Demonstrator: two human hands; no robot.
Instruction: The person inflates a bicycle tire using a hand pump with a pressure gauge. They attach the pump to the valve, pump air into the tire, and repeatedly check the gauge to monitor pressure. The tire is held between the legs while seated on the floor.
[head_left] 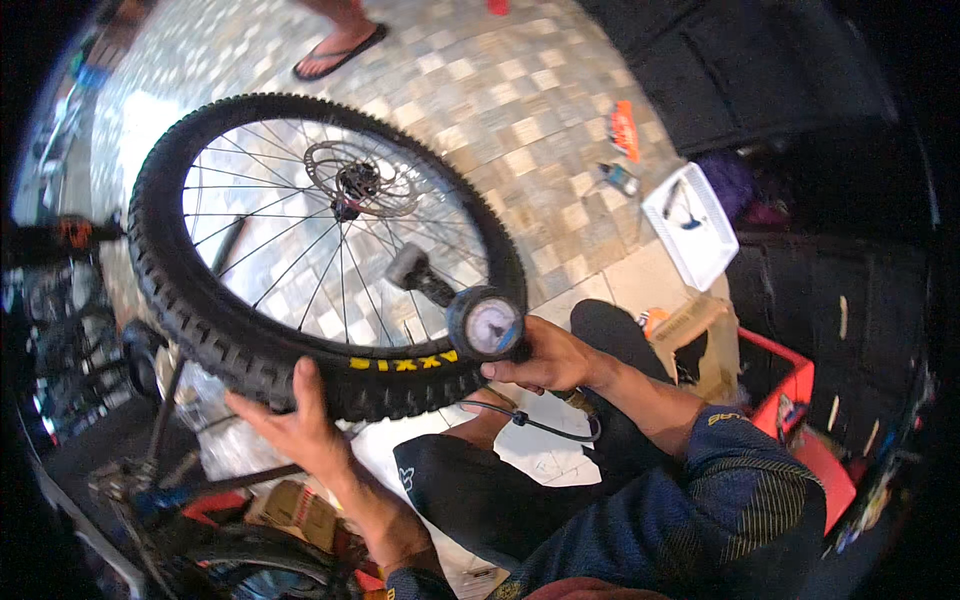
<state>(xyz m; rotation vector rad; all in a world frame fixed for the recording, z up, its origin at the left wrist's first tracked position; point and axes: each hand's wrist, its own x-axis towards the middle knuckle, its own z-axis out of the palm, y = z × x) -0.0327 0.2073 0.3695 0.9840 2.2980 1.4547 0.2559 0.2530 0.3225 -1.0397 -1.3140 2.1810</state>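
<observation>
A bicycle wheel [341,405] with a knobby black tyre, dark spokes and a disc brake rotor [330,170] is tilted up before me, left of centre. My left hand [310,432] is open against the tyre's near lower edge, thumb up and fingers spread. In my right hand [555,357] is a tyre inflator [487,322] with a round dial gauge, held at the tyre's near right edge; my fingers are closed around its body, partly hidden behind the gauge. Its grey-tipped end [408,268] points across the spokes. A thin dark hose [560,433] loops below my right hand.
On the tiled floor stand a white plastic basket [690,225], a small bottle [618,180] and an orange packet [624,131]. A cardboard box [700,340] and red bin [790,385] are at right. Bicycle parts [150,490] crowd lower left. Another person's sandalled foot [345,52] is at the top.
</observation>
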